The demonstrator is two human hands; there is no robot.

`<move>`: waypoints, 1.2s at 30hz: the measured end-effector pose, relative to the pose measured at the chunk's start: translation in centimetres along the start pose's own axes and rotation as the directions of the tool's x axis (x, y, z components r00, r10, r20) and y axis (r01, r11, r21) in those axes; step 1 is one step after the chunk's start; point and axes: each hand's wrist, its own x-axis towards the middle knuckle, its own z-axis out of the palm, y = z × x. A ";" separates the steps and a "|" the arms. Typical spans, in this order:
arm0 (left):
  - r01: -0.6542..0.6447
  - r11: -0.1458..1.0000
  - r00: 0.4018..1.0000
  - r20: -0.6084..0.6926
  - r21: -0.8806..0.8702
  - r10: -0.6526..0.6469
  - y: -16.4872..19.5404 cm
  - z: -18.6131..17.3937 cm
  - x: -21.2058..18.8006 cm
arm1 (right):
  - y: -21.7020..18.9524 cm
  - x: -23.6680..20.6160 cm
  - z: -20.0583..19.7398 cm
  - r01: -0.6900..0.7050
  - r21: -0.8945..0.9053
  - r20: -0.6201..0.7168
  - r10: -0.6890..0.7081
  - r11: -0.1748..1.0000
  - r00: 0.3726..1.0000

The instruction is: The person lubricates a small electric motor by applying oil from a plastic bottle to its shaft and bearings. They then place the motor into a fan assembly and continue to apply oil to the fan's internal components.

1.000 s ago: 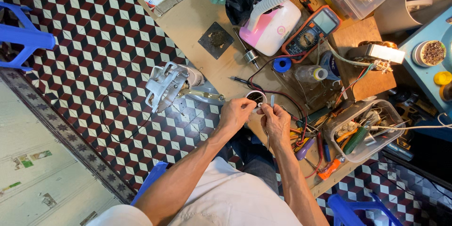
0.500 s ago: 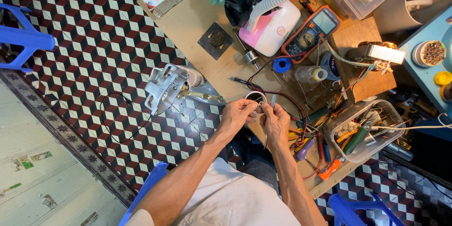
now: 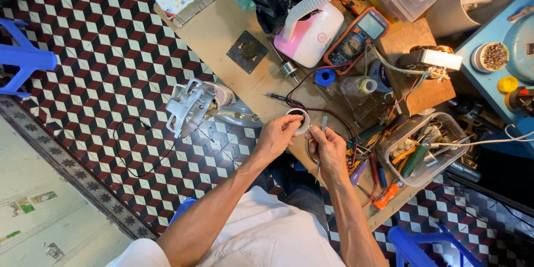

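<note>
Over the bench (image 3: 222, 33) edge, left hand (image 3: 276, 136) keeps a closed grip on a small white ring (image 3: 299, 120), right hand (image 3: 328, 147) just beside it pinching a thin grey strip (image 3: 322, 128), multimeter (image 3: 356, 39) well apart.

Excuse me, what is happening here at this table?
A person works over a cluttered wooden workbench. The left hand holds a small white ring-shaped part, and the right hand holds a thin metal tool beside it. A multimeter and a clear bin of tools lie nearby.
</note>
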 end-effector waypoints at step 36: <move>0.292 0.833 0.922 0.369 -0.469 -0.116 2.5 2.9 1.7 | -2.3 -9.2 -8.4 0.130 -0.152 -0.567 -0.194 0.980 0.800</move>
